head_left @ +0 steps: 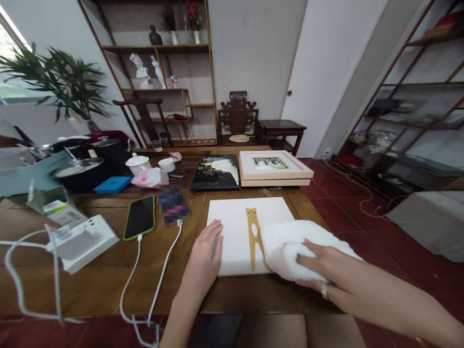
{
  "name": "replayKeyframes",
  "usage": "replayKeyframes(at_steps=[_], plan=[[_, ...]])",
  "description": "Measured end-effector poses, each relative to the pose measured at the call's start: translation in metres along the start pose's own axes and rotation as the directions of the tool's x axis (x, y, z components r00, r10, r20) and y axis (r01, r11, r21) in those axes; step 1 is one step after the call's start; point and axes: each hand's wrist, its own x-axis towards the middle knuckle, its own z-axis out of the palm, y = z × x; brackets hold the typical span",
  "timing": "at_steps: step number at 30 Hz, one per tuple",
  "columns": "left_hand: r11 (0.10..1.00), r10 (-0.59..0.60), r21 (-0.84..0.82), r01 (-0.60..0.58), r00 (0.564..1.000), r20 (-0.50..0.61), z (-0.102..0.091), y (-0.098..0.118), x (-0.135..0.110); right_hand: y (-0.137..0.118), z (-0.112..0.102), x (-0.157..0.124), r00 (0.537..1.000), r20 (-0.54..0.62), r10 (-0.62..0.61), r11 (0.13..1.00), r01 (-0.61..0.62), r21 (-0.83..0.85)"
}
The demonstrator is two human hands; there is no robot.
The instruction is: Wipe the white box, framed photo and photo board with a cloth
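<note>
A white canvas-like panel point(232, 241) with a gold figure point(252, 237) on it, its lower part split in two, lies flat on the wooden table. My left hand point(208, 244) rests along the panel's left edge, fingers stretched out and holding nothing. In my right hand point(319, 266), a fluffy white cloth point(304, 232) is bunched up over the panel's right side. The cloth hides that edge and touches the gold figure's right side. A ring shows on one right finger.
Behind the panel lie a black picture point(210, 174) and stacked pale frames point(275, 166). To the left are a phone point(140, 217) on a charging cable, a white power strip point(85, 241), a blue box point(112, 184) and a lidded white pot point(137, 163). The table's front edge runs close below.
</note>
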Motion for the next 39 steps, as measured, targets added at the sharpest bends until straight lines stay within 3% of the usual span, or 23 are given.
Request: replayKeyframes(at_steps=[4, 11, 14, 19, 24, 27, 30, 33, 36, 39], plan=[[1.0, 0.005, -0.006, -0.005, 1.0, 0.007, -0.001, 0.0, 0.001, 0.009, -0.008, 0.017, 0.999, -0.035, 0.002, 1.0, -0.002, 0.005], [1.0, 0.008, -0.006, -0.008, 1.0, 0.02, -0.002, -0.002, 0.001, 0.042, -0.016, 0.086, 0.973, -0.226, -0.038, 0.995, 0.017, -0.096], [1.0, 0.007, -0.012, -0.007, 1.0, 0.018, -0.002, -0.002, 0.0, 0.046, -0.011, 0.093, 0.968, -0.243, -0.07, 0.99, 0.038, -0.134], [1.0, 0.002, -0.004, -0.002, 1.0, -0.001, -0.001, -0.002, -0.001, 0.025, 0.001, 0.051, 0.965, -0.201, -0.166, 0.978, 0.136, -0.155], [1.0, -0.005, -0.003, 0.005, 1.0, -0.007, 0.0, -0.001, -0.001, -0.003, 0.0, -0.012, 0.997, 0.005, -0.073, 0.997, 0.073, -0.028], [1.0, -0.002, -0.006, 0.002, 1.0, -0.008, -0.001, -0.001, 0.0, -0.006, -0.005, -0.018, 0.998, 0.064, -0.015, 0.999, 0.013, 0.036], [1.0, 0.007, -0.006, -0.007, 1.0, -0.006, -0.001, -0.002, 0.0, 0.004, -0.009, 0.007, 1.0, -0.004, -0.017, 0.999, 0.017, 0.033], [1.0, -0.001, -0.004, 0.001, 1.0, 0.003, -0.002, -0.002, 0.001, 0.017, -0.013, 0.049, 0.991, -0.116, -0.061, 0.998, 0.06, -0.009], [1.0, -0.012, -0.004, 0.012, 1.0, 0.005, -0.002, -0.002, 0.0, 0.024, -0.013, 0.089, 0.961, -0.266, -0.075, 0.997, 0.069, -0.033], [1.0, -0.003, 0.003, 0.003, 1.0, 0.007, -0.002, -0.003, 0.0, 0.022, -0.007, 0.109, 0.933, -0.35, -0.081, 0.996, 0.066, -0.054]])
